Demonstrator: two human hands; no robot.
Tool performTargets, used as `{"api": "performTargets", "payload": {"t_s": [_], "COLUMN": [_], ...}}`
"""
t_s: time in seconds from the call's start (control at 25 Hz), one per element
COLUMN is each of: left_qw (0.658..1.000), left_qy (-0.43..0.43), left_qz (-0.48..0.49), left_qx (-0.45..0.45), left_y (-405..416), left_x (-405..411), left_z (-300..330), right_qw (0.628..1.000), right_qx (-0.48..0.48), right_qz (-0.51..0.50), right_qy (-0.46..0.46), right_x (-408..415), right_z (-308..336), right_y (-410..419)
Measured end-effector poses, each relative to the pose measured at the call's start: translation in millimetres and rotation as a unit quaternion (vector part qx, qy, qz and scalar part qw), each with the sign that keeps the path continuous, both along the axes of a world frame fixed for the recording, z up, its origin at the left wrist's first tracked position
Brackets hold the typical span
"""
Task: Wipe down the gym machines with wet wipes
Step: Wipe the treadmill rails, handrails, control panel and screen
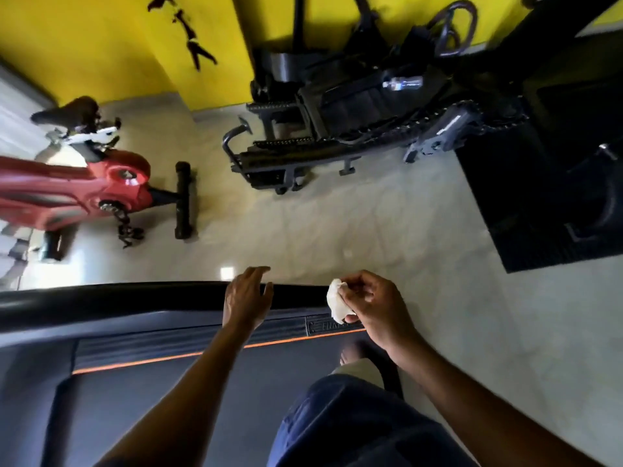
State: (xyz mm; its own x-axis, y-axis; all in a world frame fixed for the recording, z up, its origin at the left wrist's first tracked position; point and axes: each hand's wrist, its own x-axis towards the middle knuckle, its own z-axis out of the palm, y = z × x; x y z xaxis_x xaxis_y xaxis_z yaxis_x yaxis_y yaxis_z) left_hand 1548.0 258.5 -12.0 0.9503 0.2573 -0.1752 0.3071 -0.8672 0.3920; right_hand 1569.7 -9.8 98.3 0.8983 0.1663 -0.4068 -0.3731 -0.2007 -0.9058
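Over treadmill rail (pixel 135 299), left hand (pixel 247 296) fingers loose, right hand (pixel 371 305) pinching one wipe (pixel 335 301)

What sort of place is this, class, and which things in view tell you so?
Most likely a small gym: a red exercise bike and a black pedal machine stand on the tiled floor, and a treadmill lies below the hands.

Lighting: bright daylight, glare patch on floor tiles (pixel 226 273). Quality: motion blur throughout; strong wide-angle bending at edges; dark machines underexposed.
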Motion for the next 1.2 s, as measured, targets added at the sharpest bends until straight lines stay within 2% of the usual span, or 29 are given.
{"api": "performTargets", "payload": {"t_s": [0.12, 0.2, 0.28, 0.36, 0.44, 0.56, 0.64, 0.72, 0.8, 0.92, 1.08, 1.2], "left_qw": [0.993, 0.979, 0.962, 0.948, 0.934, 0.881, 0.844, 0.795, 0.790, 0.781, 0.761, 0.761], "left_qy": [-0.046, -0.046, -0.046, -0.043, -0.029, -0.077, -0.173, -0.198, -0.204, -0.184, -0.197, -0.180], "left_qz": [0.053, 0.126, 0.204, 0.235, 0.230, 0.262, 0.289, 0.325, 0.352, 0.401, 0.403, 0.418], "left_qx": [0.092, 0.156, 0.177, 0.210, 0.273, 0.387, 0.417, 0.472, 0.459, 0.442, 0.469, 0.463], "left_y": [1.4, 19.8, 38.4, 42.5, 32.3, 18.9, 18.5, -3.7, -22.3, -32.2, -25.2, -28.8], "left_x": [14.4, 19.6, 18.5, 10.1, 1.4, 14.9, 20.2, 7.0, 19.7, 33.0, 31.0, 31.3], "left_z": [4.3, 5.0, -1.9, -24.1, -59.0, -101.6, -121.3, -143.6, -161.8, -166.4, -173.6, -173.3], "right_qw": [0.997, 0.994, 0.983, 0.953, 0.904, 0.871, 0.868, 0.868, 0.878, 0.836, 0.826, 0.790], "right_qx": [-0.012, -0.007, -0.007, -0.018, -0.033, 0.005, 0.054, 0.080, 0.046, 0.013, 0.048, 0.088], "right_qz": [0.068, 0.102, 0.173, 0.285, 0.400, 0.455, 0.446, 0.445, 0.441, 0.513, 0.529, 0.585], "right_qy": [-0.033, -0.038, -0.063, -0.103, -0.147, -0.185, -0.211, -0.207, -0.180, -0.194, -0.187, -0.162], "right_x": [59.9, 93.4, 116.1, 134.7, 150.9, 175.9, 187.2, 194.3, 219.5, 249.4, 261.7, 254.0], "right_z": [2.7, 0.6, -8.4, -26.4, -59.3, -123.0, -167.7, -196.9, -202.7, -191.6, -186.4, -185.2], "right_y": [-3.2, 8.8, 16.1, 19.1, 21.8, 23.8, 12.1, -10.7, -48.7, -67.2, -19.9, 21.5]}}
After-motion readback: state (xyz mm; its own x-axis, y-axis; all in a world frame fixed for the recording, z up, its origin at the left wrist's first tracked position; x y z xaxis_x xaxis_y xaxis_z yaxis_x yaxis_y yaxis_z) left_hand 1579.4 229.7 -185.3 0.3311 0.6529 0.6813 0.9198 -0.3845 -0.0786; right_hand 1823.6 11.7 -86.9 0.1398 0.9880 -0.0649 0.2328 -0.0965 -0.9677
